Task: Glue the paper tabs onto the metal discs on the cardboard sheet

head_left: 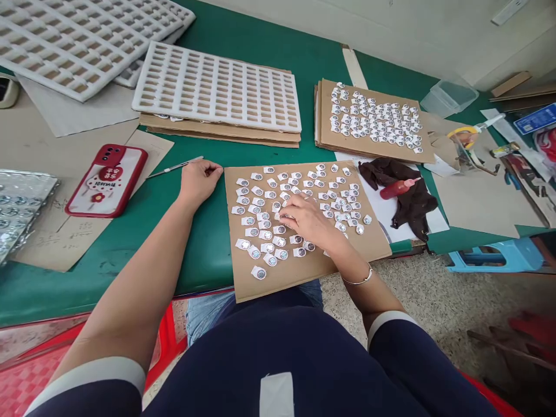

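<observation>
From here, the navy shirt (243,359) nearly meets the cardboard sheet (304,273) poking past the counter (202,255). A bump could slide the little round badges (259,273) under and around the right hand (310,223). That hand is half curled; the left hand (197,184), beside the sheet, is loosely curled. I can't tell if either holds anything.

Plain pale wall (412,35) at the back, with a small white box (510,11) up high on the right. Big green table (304,37) close to the wall, a bit shiny at the front edge. Speckled gray floor (438,289) below. Blue plastic stool (499,256) on the right, red chair (26,370) low on the left. Soft light all over.
</observation>
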The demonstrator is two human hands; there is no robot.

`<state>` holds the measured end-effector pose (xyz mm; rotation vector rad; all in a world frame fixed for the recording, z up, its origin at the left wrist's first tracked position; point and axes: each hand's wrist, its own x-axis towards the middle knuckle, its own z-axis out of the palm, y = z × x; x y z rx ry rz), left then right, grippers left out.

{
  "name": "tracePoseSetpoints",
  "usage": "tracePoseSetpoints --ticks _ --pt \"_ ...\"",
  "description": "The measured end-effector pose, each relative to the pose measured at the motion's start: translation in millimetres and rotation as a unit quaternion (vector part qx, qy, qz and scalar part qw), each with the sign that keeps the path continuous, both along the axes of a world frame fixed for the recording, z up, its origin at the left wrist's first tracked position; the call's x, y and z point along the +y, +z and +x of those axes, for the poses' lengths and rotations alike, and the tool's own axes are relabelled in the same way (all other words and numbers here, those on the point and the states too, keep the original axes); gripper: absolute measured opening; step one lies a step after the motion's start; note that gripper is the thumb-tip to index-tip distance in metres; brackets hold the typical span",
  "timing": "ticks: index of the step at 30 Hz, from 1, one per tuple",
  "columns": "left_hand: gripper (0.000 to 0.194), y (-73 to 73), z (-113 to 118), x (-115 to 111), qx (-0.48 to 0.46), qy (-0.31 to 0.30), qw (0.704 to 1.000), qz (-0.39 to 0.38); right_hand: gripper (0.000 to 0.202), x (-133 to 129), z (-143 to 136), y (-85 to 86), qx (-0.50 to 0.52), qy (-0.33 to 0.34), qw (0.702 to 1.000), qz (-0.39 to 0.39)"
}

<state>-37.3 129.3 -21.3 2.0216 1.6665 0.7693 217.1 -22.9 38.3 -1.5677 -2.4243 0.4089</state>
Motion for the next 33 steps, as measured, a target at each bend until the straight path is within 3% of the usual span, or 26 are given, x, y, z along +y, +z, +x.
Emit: tracePoseSetpoints --ticks 5,12,22,33 --pt "0.024 1.0 1 -2 0.007 -0.007 1.000 0.006 0.017 -12 -8 10.6 0.003 0.047 0.998 -0.047" --pt "0.029 0.6 0 -3 0.029 -0.015 0.999 -0.009 0.015 -20 -8 4.0 0.018 0.007 0.999 -0.042" --pt "0.028 -1.5 -1 -4 -0.001 -0.017 1.000 -0.009 0.015 2 -25 -5.8 0.014 0.044 0.998 -0.030" --pt "0.027 -6.3 -1 -2 0.010 -0.050 0.999 -0.004 0.015 10 -28 -9.6 -0.009 0.086 0.996 -0.011"
